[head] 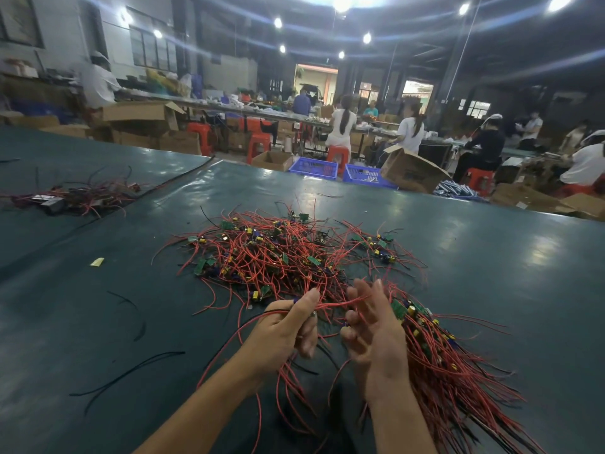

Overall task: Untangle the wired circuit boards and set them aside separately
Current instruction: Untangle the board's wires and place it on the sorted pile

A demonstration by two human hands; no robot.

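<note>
On the dark green worktop [491, 257], just ahead of the hands, a heap of wired circuit boards [278, 253] is being displayed as a loose tangle. Its small green boards with yellow and blue parts are being crossed by many red wires and a few black ones.

A clutch of these wires is being gripped by the left hand [284, 332], with the fingers curled round them and the thumb laid along the top. From that grip a single red wire [337, 303] is being stretched across the gap to the fingers of the right hand [373, 335]. The right hand is being held upright with two fingers raised and spread and the others bent. Whether the wire is being pinched there cannot be told.

Just beside the right hand, on its outer side, a straighter bundle of boards [435, 355] is being borne by the worktop, its red leads fanning toward the near edge. Loose black wires [131, 371] are being borne to the left of the arms, and a small pale scrap [97, 262] farther off. Well apart, at the far left, a second, darker tangle [75, 198] is being carried by the same surface.

Beyond the far edge, blue baskets [314, 167], cardboard boxes [412, 173], red stools [258, 145] and seated people [342, 126] are being lit by ceiling lamps.
</note>
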